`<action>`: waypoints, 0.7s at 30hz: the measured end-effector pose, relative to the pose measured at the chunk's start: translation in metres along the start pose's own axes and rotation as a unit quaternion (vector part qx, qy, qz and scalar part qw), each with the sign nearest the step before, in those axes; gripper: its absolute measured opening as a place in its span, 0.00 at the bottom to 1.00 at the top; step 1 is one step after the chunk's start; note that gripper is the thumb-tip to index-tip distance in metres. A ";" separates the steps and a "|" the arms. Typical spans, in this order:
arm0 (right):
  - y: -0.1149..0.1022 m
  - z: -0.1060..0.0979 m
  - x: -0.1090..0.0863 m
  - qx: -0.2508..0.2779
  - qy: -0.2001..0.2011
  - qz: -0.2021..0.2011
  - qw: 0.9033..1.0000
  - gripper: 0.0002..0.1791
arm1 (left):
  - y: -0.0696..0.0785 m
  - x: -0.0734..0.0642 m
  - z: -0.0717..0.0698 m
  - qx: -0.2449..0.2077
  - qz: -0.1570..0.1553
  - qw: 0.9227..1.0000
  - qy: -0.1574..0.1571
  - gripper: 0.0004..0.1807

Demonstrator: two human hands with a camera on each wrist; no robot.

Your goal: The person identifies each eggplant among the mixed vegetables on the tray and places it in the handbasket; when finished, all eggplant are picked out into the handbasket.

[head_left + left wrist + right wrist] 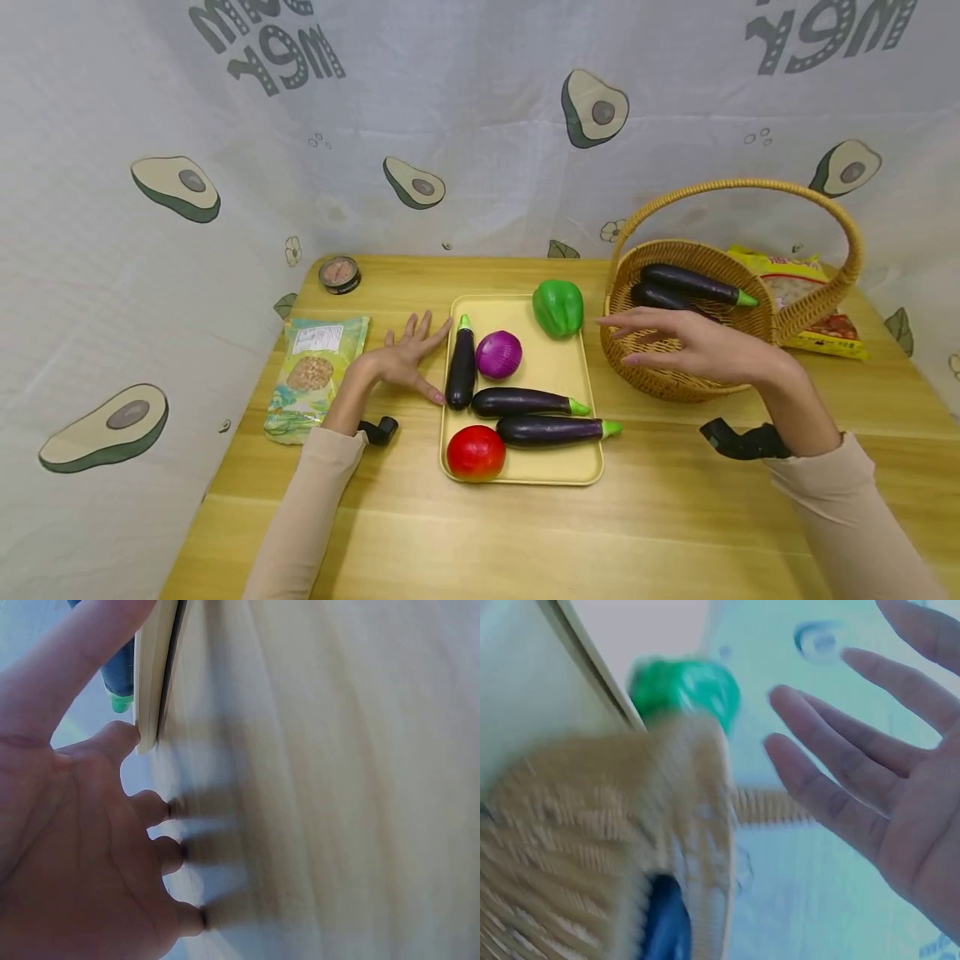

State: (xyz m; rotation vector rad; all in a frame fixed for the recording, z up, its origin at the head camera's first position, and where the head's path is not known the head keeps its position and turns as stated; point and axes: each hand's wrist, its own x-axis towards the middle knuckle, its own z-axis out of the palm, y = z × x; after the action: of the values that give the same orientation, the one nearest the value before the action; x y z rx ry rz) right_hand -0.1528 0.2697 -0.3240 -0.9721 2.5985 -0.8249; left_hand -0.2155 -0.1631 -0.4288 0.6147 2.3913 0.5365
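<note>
My left hand (405, 360) spreads its fingers at the left edge of a yellow tray (525, 468); in the left wrist view the fingertips meet the tabletop beside the tray's rim. On the tray lie an upright-pointing eggplant (461, 371), two sideways eggplants (521, 402), a purple onion (498, 355), a green bell pepper (558, 307) and a red tomato (476, 453). Over the front of a wicker basket (637, 371) hovers my right hand (697, 346), fingers extended and holding nothing. Inside the basket, two eggplants (693, 283) are visible, one partly hidden.
A bag of grains (311, 375) lies left of my left hand, with a small round can (339, 274) behind it. Behind the basket's right side is a yellow-red package (798, 292). The basket's tall handle (750, 183) arches above it. A printed curtain (495, 108) hangs at the back.
</note>
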 end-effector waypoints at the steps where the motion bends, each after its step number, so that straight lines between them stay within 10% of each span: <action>1: -0.003 0.007 0.000 -0.002 0.005 -0.009 1.000 0.29 | 0.000 0.000 0.000 0.000 0.001 1.000 0.001 0.73; 21: -0.019 0.101 0.010 0.011 -0.007 -0.059 0.998 0.27 | 0.001 -0.002 0.000 -0.004 -0.005 1.000 0.002 0.73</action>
State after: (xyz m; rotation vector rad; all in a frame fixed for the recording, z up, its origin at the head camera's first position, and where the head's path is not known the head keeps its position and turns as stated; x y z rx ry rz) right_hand -0.1097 0.2087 -0.3950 -1.1297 2.5351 -0.8714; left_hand -0.2134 -0.1630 -0.4275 0.5993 2.3930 0.5442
